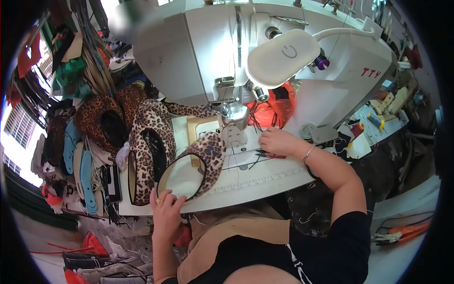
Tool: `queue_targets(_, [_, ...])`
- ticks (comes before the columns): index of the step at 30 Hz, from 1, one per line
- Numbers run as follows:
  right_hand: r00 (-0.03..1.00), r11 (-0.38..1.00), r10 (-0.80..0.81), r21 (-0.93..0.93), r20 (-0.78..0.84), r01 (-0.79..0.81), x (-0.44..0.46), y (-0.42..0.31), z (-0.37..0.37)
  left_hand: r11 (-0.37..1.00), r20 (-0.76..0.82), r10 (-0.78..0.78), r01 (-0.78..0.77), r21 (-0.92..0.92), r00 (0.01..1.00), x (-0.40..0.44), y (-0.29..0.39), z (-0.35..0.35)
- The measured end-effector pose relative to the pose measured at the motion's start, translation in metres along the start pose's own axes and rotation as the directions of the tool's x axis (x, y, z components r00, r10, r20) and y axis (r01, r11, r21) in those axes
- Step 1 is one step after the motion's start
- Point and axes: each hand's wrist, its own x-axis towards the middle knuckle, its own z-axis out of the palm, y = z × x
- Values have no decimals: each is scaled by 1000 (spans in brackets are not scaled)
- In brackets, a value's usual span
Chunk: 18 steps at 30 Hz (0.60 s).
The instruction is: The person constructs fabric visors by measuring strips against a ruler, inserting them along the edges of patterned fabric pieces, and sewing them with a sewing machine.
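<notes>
Head cam: leopard-print pc is pinched at near edge by L hand, over white sewing table; R hand half-curled, hold can't be told; blue straps piled nr barred window.

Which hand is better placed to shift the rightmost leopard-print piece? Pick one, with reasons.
Likely the left hand: it is at the near edge of the rightmost leopard-print piece, while the right hand is apart, near the red plastic.
</notes>
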Motion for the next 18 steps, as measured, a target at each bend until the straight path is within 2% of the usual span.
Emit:
queue_targets(1, [1000, 1000, -1, -28, 30, 2, 2, 1, -2, 1000, -3, -14, 14, 2, 1000, 0, 3, -1])
queue_targets(4, [989, 998, -69, -11, -129, 68, 4, 10, 6, 997, 3, -73, 73, -1, 997, -5, 8, 1])
queue_targets(7, [957, 946, 275, 203, -95, -252, 5, 26, -2, 986, -5, -164, 164, 21, 986, -12, 4, 5])
queue_targets(8, [883, 892, 394, 336, -256, -301, 6, 32, -9, 984, -20, -177, 177, 27, 984, -14, 7, 2])
queue_targets(10, [615, 733, 637, 612, -464, -298, 2, 33, -27, 977, -46, -205, 207, 53, 978, -15, 12, 3])
queue_targets(12, [532, 695, 675, 681, -511, -228, -2, 17, -56, 965, -66, -237, 243, 99, 969, -10, 16, 6])
queue_targets(13, [483, 675, 696, 713, -531, -189, -4, 9, -72, 975, -117, -223, 224, -6, 968, -8, 19, 8])
queue_targets(15, [542, 831, 527, 531, -654, -168, -14, -20, -100, 964, -229, -213, 166, -209, 950, -3, 31, 16])
queue_targets(16, [572, 889, 435, 432, -696, -150, -21, -39, -106, 933, -218, -124, 39, -357, 968, -5, 38, 24])
queue_targets(17, [651, 908, 370, 405, -663, -104, -29, -57, -103, 863, -217, -37, -79, -499, 975, -8, 46, 33])
queue_targets(18, [726, 886, 370, 455, -579, -89, -31, -79, -109, 855, -125, 49, -106, -507, 991, -8, 55, 41])
